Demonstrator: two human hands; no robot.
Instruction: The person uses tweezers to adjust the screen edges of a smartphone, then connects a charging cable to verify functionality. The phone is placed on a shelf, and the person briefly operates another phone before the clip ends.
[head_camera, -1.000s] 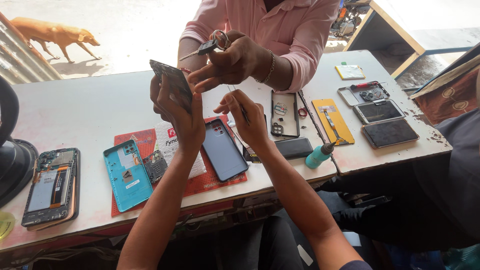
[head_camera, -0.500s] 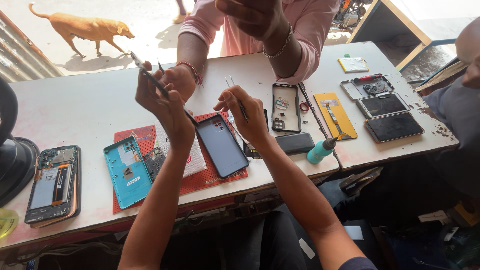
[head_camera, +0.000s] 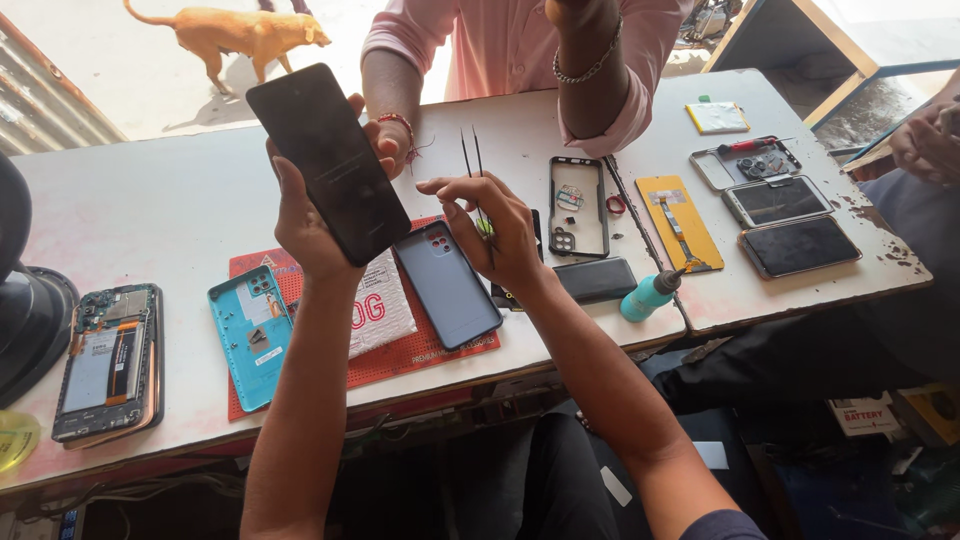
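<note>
left hand holding black phone, right hand gripping tweezers (2 prongs)

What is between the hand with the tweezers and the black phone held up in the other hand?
Nothing visible. The left hand holds the black phone up above the table. The right hand, gripping the tweezers, is beside it with only open air between. Another person's hand touches the phone's far edge.

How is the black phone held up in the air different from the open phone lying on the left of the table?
The black phone is closed, showing one plain dark face; the opened phone shows its battery and inner parts. The black phone is held tilted above the table in the left hand; the opened phone lies flat, untouched. Both are similar slim rectangles.
</note>
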